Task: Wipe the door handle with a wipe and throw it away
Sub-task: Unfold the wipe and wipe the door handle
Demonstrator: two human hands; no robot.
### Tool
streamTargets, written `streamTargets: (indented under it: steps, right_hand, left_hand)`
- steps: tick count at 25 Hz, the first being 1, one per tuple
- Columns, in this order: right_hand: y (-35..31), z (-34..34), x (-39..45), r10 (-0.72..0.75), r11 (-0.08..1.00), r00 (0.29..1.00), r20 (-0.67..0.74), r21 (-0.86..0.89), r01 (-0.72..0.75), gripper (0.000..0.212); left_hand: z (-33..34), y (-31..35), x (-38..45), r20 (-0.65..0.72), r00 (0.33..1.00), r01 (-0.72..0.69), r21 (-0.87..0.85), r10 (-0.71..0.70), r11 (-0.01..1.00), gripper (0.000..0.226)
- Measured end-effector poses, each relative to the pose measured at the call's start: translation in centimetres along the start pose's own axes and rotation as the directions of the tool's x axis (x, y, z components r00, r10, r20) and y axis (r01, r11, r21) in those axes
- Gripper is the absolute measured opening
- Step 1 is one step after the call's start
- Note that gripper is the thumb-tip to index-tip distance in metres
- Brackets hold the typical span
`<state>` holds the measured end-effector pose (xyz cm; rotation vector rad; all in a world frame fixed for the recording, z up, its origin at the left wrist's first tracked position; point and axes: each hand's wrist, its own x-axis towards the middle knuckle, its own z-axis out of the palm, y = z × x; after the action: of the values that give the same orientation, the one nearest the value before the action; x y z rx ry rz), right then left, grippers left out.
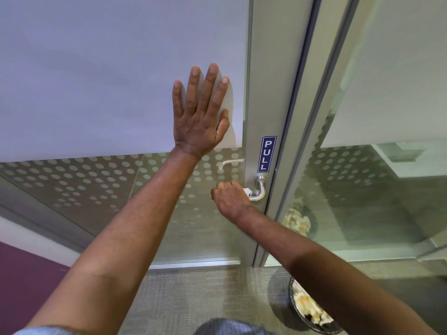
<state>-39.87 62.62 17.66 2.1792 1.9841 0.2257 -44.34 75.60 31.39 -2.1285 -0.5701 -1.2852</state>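
Right hand grip closed around white wipe on door handle.
Left hand flat, fingers spread on frosted door panel; wipe mostly hidden by fist; bin partly cut off.

Grey carpeted floor runs up to the door's bottom edge; a bin of crumpled wipes stands on it, at right.

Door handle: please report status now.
Left hand flat, open on frosted door panel. Right hand closed on white wipe around silver metal lever handle. Nothing blocking.
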Motion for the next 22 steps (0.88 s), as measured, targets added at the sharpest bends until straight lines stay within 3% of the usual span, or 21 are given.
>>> streamTargets:
  steps: [3, 8, 11, 17, 22]
  right_hand:
    - [0.6, -0.9, 0.6, -0.081, 0.991, 0.995, 0.056, -0.102, 0.086, 0.038]
    - [0.8, -2.4, 1.4, -0.142, 0.954, 0.971, 0.191, -0.236, 0.186, 0.033]
    - [0.8, -3.2, 1.5, -0.158, 0.953, 0.956, 0.246, -0.217, 0.213, 0.032]
    - [-1.2, -3.3, 0.3, -0.355, 0.9, 0.888, 0.293, -0.149, 0.409, 0.053]
    - [-2.3, -2.1, -3.3, -0.466, 0.874, 0.869, 0.17, -0.065, 0.481, 0.055]
  left_hand:
    - [-0.2, 0.0, 0.1, 0.021, 1.0, -0.006, 0.0, 0.006, 1.0, 0.067]
    - [-0.6, 0.2, 0.2, 0.044, 0.999, 0.007, -0.036, -0.005, 0.999, 0.066]
    - [-1.0, 0.4, 0.1, 0.061, 0.998, 0.016, -0.059, -0.013, 0.998, 0.069]
    - [-1.6, 0.5, 0.1, 0.089, 0.996, -0.003, -0.063, 0.009, 0.998, 0.072]
    - [-1.7, 0.6, 0.1, 0.13, 0.992, 0.016, -0.089, -0.005, 0.996, 0.071]
